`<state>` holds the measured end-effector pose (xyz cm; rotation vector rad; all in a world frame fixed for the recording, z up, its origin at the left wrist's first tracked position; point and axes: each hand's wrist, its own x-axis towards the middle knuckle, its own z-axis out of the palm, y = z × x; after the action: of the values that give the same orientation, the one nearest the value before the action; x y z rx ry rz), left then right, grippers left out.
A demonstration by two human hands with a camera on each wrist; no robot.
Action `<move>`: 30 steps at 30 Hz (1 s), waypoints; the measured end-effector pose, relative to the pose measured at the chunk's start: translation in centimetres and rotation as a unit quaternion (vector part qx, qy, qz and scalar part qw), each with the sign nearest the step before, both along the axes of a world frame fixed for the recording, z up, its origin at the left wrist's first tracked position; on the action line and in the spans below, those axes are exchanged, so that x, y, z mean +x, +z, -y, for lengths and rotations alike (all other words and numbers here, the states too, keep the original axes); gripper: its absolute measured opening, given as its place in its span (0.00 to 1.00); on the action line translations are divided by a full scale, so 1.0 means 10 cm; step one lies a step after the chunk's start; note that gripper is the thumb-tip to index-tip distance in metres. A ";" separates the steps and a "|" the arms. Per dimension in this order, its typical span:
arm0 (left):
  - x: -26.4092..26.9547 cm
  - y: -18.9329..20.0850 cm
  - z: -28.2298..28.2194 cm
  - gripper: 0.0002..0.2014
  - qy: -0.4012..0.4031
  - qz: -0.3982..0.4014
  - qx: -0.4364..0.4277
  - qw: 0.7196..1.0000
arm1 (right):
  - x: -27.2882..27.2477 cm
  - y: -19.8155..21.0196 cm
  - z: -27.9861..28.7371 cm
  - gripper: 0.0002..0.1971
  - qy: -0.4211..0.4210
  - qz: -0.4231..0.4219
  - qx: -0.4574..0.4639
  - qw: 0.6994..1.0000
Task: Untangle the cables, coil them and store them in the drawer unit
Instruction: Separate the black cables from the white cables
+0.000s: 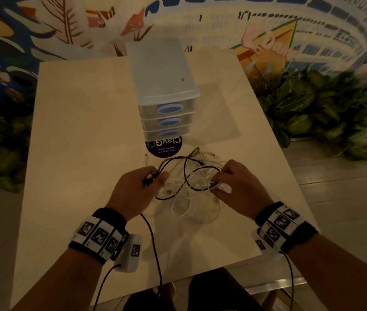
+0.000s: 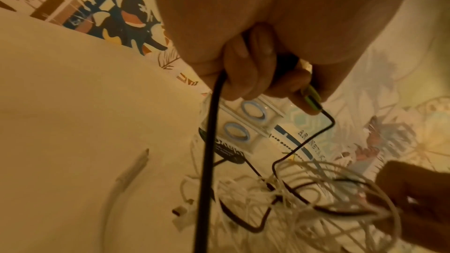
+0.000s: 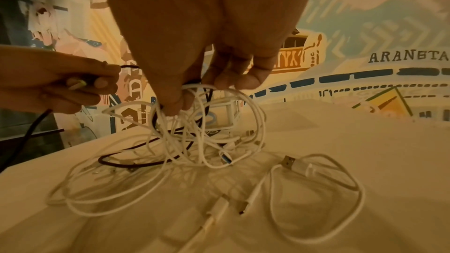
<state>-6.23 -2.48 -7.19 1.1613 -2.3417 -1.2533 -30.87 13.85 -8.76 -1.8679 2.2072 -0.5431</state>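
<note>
While the tangle of cables (image 1: 191, 182) sits on the table (image 1: 77, 131) in front of the drawer unit (image 1: 165, 90), both hands are in it. The left hand (image 1: 137, 189) has fingers curled round the plug end of the dark cable (image 2: 314, 149), pinching a yellow-green connector (image 2: 311, 99). The right hand (image 1: 238, 185) pinches a bunch of white cable (image 3: 219, 122) loops between thumb and fingers, lifting them a little off the table.

Handling, as a judgement: all light, limp and thin, no stiffness to push with; pulling hard will likely tighten knots. The dark one looks slightly springier and holds its kinks. Best hold is at a plug, since it is rigid and gives a free end to thread back through loops. The white loops are slick and may slip out of a pinch.

Direction: the dark cable runs from the left hand's plug rightward into the knot, loops there, then trails back toward the near table edge. No single long axis for the heap; it spreads roughly left to right. A loose white USB plug (image 3: 289, 162) lies on the near right side, possibly free of the knot, hard to tell. All three drawers look closed.
</note>
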 end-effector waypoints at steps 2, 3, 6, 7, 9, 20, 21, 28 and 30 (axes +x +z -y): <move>-0.04 -0.02 -0.07 0.23 -0.054 0.033 -0.016 0.998 | 0.00 0.04 0.00 0.13 0.007 -0.006 -0.016 1.000; -0.06 -0.04 -0.09 0.24 -0.072 0.053 -0.022 0.996 | -0.01 0.05 0.00 0.15 0.010 -0.002 -0.019 1.000; -0.08 -0.13 -0.11 0.26 -0.081 0.097 -0.024 0.992 | -0.02 0.09 -0.03 0.12 0.011 0.018 -0.007 1.000; -0.08 -0.16 -0.11 0.26 -0.077 0.109 -0.028 0.991 | -0.02 0.10 -0.05 0.10 0.011 0.020 0.002 1.000; -0.07 -0.23 -0.09 0.28 -0.069 0.145 -0.044 0.986 | -0.03 0.10 -0.08 0.10 0.009 0.032 0.024 0.999; -0.09 -0.27 -0.08 0.29 -0.094 0.175 -0.019 0.980 | -0.18 0.17 0.01 0.10 0.058 0.056 0.111 0.991; -0.10 -0.26 -0.10 0.28 -0.095 0.173 -0.018 0.980 | -0.18 0.20 0.03 0.09 0.060 0.054 0.100 0.992; -0.14 -0.27 -0.14 0.25 -0.089 0.171 -0.024 0.981 | -0.13 0.22 0.15 0.05 0.035 -0.021 0.146 0.988; -0.13 -0.29 -0.15 0.24 -0.087 0.168 -0.019 0.982 | -0.11 0.26 0.16 0.05 0.036 -0.048 0.114 0.992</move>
<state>-7.56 -0.96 -10.13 1.2616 -2.7525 -1.1318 -31.94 12.28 -6.19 -1.8784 2.1466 -0.1823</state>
